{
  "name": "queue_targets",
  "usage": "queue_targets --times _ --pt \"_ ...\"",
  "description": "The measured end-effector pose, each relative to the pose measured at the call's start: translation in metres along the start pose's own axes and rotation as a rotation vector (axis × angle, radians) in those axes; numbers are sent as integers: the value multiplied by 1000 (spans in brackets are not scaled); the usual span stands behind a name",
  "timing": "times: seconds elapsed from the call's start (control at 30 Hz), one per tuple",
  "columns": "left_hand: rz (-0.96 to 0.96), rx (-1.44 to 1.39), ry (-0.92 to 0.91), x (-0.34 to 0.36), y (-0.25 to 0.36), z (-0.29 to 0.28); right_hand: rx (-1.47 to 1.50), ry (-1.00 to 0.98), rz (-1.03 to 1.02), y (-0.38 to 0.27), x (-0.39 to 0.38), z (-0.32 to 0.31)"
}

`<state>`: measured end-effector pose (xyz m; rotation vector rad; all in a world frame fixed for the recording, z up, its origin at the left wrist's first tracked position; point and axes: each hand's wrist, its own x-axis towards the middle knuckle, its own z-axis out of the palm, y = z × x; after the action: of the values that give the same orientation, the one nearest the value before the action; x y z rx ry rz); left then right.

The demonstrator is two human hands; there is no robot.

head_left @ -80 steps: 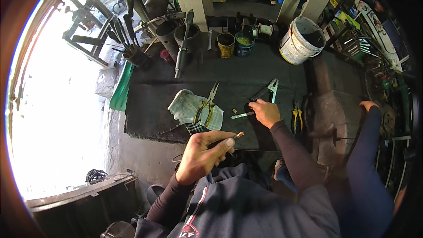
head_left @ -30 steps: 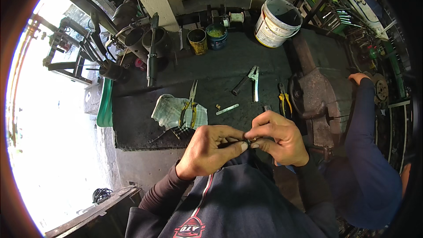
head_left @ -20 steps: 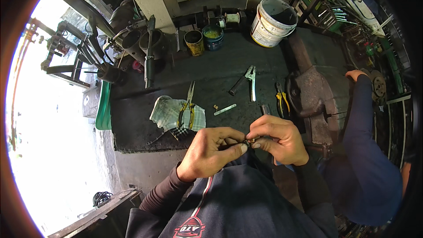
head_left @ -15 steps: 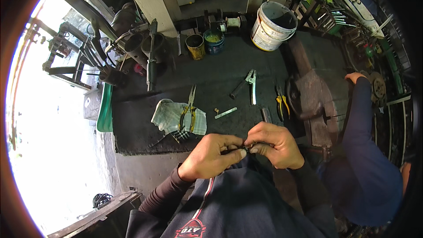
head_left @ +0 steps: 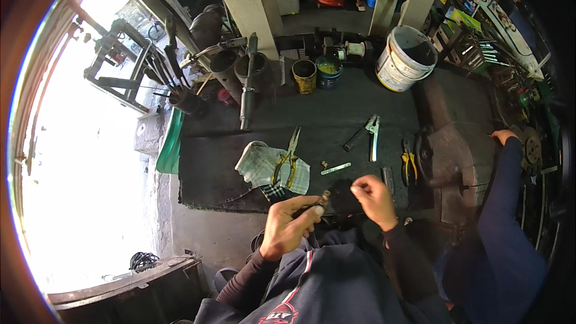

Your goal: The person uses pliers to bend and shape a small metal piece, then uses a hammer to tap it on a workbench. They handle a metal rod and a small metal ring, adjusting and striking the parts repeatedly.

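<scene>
Small coppery fitting point(head_left: 326, 194), dull gold and stubby, pokes up from the left hand point(head_left: 288, 225), pinched between thumb and forefinger! Just beside it, the right hand point(head_left: 374, 201), fingertips bunched; whether holding anything, can't tell. Beyond, a metal strip point(head_left: 335, 168).

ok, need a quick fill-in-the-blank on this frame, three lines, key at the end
The person's ____ hand holds a small part.
The bucket stands to the ____ of the yellow can.
The short pliers have yellow and ____ handles.

Missing words: left; right; black.
</scene>
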<state>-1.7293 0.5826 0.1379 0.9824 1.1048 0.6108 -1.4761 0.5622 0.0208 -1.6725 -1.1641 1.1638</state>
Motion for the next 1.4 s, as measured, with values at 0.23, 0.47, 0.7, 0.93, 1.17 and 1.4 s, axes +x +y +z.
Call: queue_targets --times 0.23,0.47,0.7,0.93,1.17,1.4 --pt "297 -118 280 -25 7 -35 -458 -155 -276 -8 67 183" --pt "373 -16 292 -42 10 -58 -715 111 -142 -19 79 241" --pt "437 -53 209 -46 16 -77 -471 236 -81 -10 94 245" --pt "391 -129 164 -39 21 -87 1060 -151 241 -34 66 121" --pt "329 -124 59 -14 26 -78 932 -301 95 -81 -30 36" --pt "320 -80 -12 -1 37 -52 -153 -312 -123 -116 -65 -14"
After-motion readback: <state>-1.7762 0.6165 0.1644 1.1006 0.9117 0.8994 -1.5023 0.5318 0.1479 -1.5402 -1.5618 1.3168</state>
